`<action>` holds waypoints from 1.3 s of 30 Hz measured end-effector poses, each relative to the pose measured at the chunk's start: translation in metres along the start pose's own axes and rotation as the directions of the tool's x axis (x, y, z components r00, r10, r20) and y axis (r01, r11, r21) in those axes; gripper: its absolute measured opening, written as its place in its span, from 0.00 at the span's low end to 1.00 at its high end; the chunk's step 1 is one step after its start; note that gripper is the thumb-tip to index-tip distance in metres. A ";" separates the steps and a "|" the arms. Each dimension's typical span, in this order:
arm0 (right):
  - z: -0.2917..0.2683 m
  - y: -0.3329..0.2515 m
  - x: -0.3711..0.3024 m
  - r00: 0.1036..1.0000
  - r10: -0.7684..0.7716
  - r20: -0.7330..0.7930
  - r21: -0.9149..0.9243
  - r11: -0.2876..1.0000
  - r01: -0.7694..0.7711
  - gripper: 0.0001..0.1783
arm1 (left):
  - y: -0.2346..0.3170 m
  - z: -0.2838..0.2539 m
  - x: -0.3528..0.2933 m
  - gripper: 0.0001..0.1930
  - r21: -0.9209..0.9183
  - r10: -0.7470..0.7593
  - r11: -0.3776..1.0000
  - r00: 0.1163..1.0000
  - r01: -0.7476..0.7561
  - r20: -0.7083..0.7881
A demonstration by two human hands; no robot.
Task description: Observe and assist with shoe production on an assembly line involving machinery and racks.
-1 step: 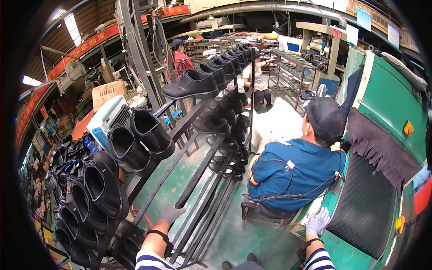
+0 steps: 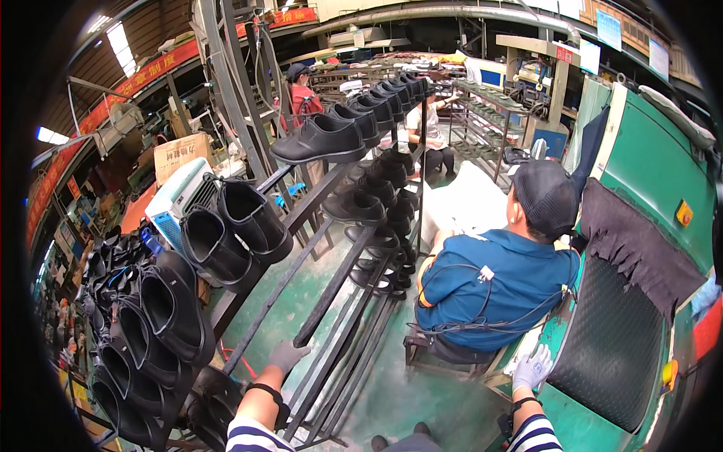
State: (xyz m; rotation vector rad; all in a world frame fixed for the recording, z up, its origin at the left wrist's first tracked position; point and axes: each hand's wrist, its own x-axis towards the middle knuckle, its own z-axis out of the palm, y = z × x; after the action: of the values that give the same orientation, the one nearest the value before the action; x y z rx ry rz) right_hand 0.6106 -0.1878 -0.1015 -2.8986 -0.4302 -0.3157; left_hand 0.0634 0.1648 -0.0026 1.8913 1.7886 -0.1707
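My left hand [image 2: 286, 355], in a grey glove, is closed at the near end of a black padded bar [image 2: 335, 290] of the shoe rack; its fingertips are partly hidden. Black leather shoes [image 2: 320, 138] line the rack's upper rails, with more pairs on the tiers below. Left of that hand, several black shoes [image 2: 175, 305] sit close together, heels toward me. My right hand [image 2: 532, 368], in a pale glove, lies with fingers stretched out on the green edge of a machine, beside its black textured belt [image 2: 606, 343]. It holds nothing.
A seated person in a blue shirt [image 2: 486, 290] is just ahead of my right hand, cables across the back. Torn dark cloth [image 2: 636, 252] hangs over the green machine [image 2: 663, 177]. A white air cooler [image 2: 181, 200] stands behind the left shoes. Two more people are farther back.
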 end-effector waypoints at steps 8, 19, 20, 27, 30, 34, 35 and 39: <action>-0.003 -0.006 0.004 1.000 -0.022 -0.018 0.024 0.999 0.022 0.30 | 0.008 0.007 -0.010 0.34 0.223 0.279 0.954 0.868 -0.201 -0.410; 0.001 -0.001 0.003 0.998 -0.028 -0.054 0.020 0.999 0.029 0.31 | 0.036 -0.005 -0.011 0.33 0.056 -0.092 0.993 0.983 0.102 -0.159; 0.000 -0.001 0.004 0.998 -0.029 -0.054 0.023 0.999 0.030 0.31 | 0.036 -0.009 -0.013 0.33 0.061 -0.098 0.992 0.983 0.108 -0.154; -0.008 -0.010 0.005 0.996 -0.061 -0.063 0.057 0.996 0.065 0.30 | 0.028 -0.008 -0.009 0.36 0.019 -0.122 0.992 0.981 0.126 -0.152; -0.006 -0.006 0.007 0.997 -0.056 -0.056 0.070 0.996 0.060 0.30 | 0.026 -0.003 -0.009 0.36 0.035 -0.129 0.990 0.979 0.136 -0.160; 0.002 0.003 0.008 0.993 -0.069 -0.091 0.054 0.996 0.074 0.29 | 0.032 -0.001 -0.010 0.36 0.053 -0.143 0.986 0.968 0.157 -0.207; 0.002 0.003 0.007 0.994 -0.068 -0.091 0.051 0.996 0.072 0.29 | 0.033 -0.002 -0.009 0.36 0.055 -0.135 0.987 0.969 0.149 -0.206; 0.003 0.001 0.008 0.994 -0.085 -0.069 0.049 0.995 0.088 0.29 | 0.027 0.002 -0.007 0.34 0.062 -0.120 0.989 0.975 0.133 -0.186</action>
State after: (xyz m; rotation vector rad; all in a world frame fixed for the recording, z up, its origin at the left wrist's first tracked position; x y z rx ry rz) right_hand 0.6185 -0.1865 -0.1025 -2.8145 -0.5454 -0.4070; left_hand 0.0888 0.1581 0.0063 1.8966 2.0529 -0.1139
